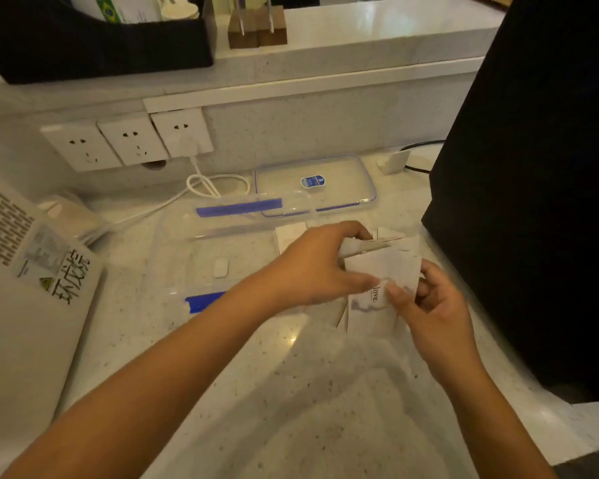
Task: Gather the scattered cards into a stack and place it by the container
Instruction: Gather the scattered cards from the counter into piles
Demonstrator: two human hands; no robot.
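Both hands, left hand (312, 267) and right hand (433, 305), pinch a fanned bunch of white printed cards (384, 267) over the speckled worktop (291, 392). Beside them, the clear rectangular plastic container (201, 257) holds one small white piece (221, 267).

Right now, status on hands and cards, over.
Left hand and right hand both gripping the cards, still fanned and uneven. Clear container open just left of them. Nothing blocking.

Two hands: left hand (312, 267), right hand (433, 309), both gripping one bunch of cards (384, 267), count unreadable. Beyond the grip: one clear container (222, 243), one lid (315, 184). Further back-left: three wall sockets (128, 141).
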